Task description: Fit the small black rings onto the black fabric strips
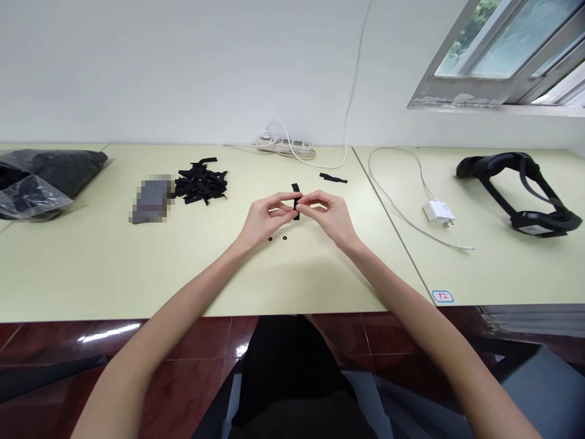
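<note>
Centrally, over bench (315, 274): pinching black strip (295, 189) around mid-length, with closed grip of both left hand (266, 218) and right hand (333, 214). Keep strip flat, untwisted; press with fingertips only; steady wrists, clear of small black rings (284, 238) near left hand.

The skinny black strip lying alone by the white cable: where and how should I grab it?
I'd pinch the thin, black, fabric-like strip across its middle, coming from above and the near side. It lies low, running left to right, so its narrow width should suit a two-finger pinch, and the slim white cable curves past its far side.
</note>
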